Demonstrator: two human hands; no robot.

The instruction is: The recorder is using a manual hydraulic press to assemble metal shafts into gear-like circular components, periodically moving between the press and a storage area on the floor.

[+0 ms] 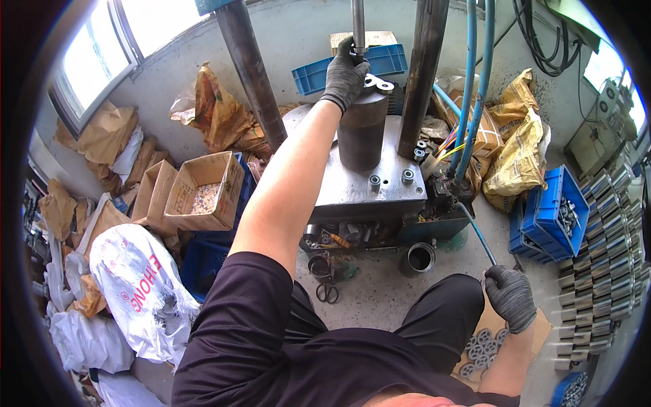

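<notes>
My left hand (346, 78), in a dark grey knit glove, reaches up to the lower end of an upright metal press rod (359, 27). Its fingers are closed around that end; any smaller part inside them is hidden. Just below and to the right, a flat metal part with rounded, holed ends (381, 86) lies on top of a thick dark steel cylinder (362, 139). The cylinder stands on the steel press table (325, 183). At the right, my gloved right hand (510, 298) is wrapped around the end of a long blue lever (478, 234).
Dark press columns (252, 68) flank the cylinder. Small metal bushings (407, 176) sit on the table. Blue hoses (475, 88) hang right. Cartons (203, 193) and sacks crowd the left. Blue crates (556, 214), stacked metal tubes (603, 264) and flat rings (483, 349) lie right.
</notes>
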